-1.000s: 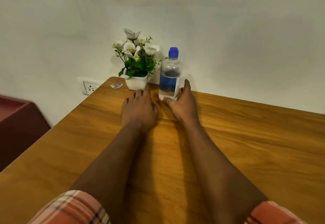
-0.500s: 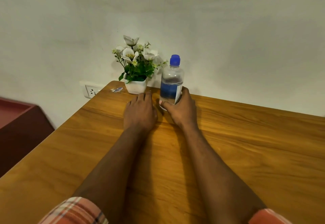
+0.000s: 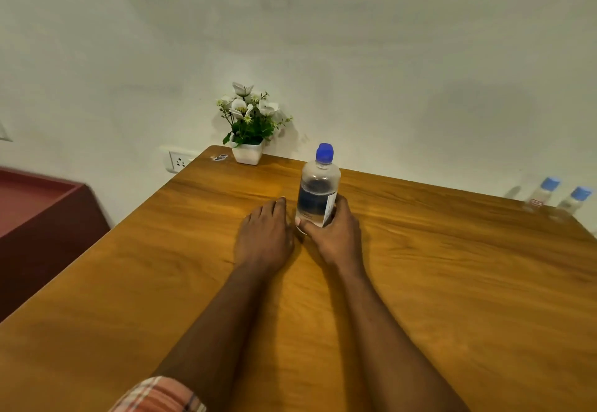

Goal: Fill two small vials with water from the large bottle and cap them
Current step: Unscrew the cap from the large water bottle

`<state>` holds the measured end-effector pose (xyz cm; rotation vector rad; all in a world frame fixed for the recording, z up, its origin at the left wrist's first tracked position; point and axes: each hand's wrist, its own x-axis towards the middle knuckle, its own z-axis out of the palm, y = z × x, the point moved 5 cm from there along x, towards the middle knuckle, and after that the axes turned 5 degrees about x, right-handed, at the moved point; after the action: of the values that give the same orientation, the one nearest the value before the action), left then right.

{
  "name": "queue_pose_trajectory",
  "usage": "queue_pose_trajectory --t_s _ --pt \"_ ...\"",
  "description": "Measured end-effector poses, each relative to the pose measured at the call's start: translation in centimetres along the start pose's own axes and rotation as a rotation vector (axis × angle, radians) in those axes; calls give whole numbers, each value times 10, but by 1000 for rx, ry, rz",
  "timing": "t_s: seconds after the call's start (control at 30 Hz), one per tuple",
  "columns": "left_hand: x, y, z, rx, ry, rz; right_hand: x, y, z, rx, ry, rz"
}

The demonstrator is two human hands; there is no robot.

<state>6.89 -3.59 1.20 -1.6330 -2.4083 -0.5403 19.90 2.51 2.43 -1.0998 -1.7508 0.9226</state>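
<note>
- The water bottle (image 3: 318, 190) stands upright mid-tabletop (image 3: 452, 282), blue cap on. It has a dark blue label with a white edge, but the print is too blurry to read.
- Two small vials (image 3: 560, 198) with blue caps sit at the far right edge, well apart from the bottle. They're smeared; one maybe has a red mark.
- Right hand (image 3: 336, 234): fingers wrapped around the bottle's lower half.
- Left hand (image 3: 263, 237): palm down, fingers flat and relaxed, just beside the bottle, holding nothing.
- Plaid sleeve (image 3: 158, 395) is cut off at the bottom.
</note>
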Motion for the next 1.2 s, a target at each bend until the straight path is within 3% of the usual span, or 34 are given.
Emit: queue_pose_trajectory --t_s 0.6,1.2 --pt "-132 43 -52 -47 34 37 -128 -16 -57 -25 -4 -18" --pt "-160 46 -65 -193 1 54 -155 -22 -57 0 -68 -41"
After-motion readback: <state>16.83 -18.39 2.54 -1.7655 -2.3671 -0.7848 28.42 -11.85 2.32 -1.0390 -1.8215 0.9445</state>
